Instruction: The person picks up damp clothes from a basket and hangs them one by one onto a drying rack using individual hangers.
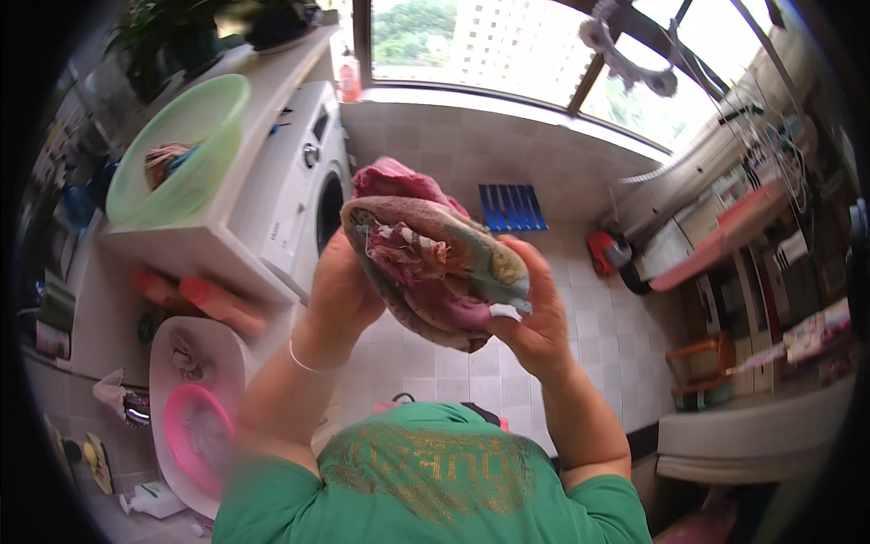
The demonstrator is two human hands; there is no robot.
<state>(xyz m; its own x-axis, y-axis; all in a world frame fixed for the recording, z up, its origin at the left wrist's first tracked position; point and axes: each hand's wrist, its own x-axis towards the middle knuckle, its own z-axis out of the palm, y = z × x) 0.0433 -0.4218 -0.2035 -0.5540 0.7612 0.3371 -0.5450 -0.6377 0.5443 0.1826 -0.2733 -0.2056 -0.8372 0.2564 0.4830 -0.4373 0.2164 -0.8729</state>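
Both hands hold up a folded bundle of cloths (pixel 435 272) in pink, pale green and grey, with frayed pink fabric showing in its fold. My left hand (pixel 353 282) grips its left edge, the fingers mostly hidden behind it. At its right end my right hand (pixel 540 313) pinches it, thumb in front and fingers behind; a small white piece shows near the thumb. A dark pink cloth (pixel 404 178) sticks up behind the bundle's top. The bundle hangs in the air above the tiled floor (pixel 435 370), in front of my chest.
A green plastic basin (pixel 231 136) with cloths stands on the counter at left, beside a front-loading washing machine (pixel 285 217). Below are a white tub (pixel 162 353) and a pink basin (pixel 173 428) inside it. A blue slatted mat (pixel 513 207) lies by the wall; a wooden chair (pixel 700 364) stands right.
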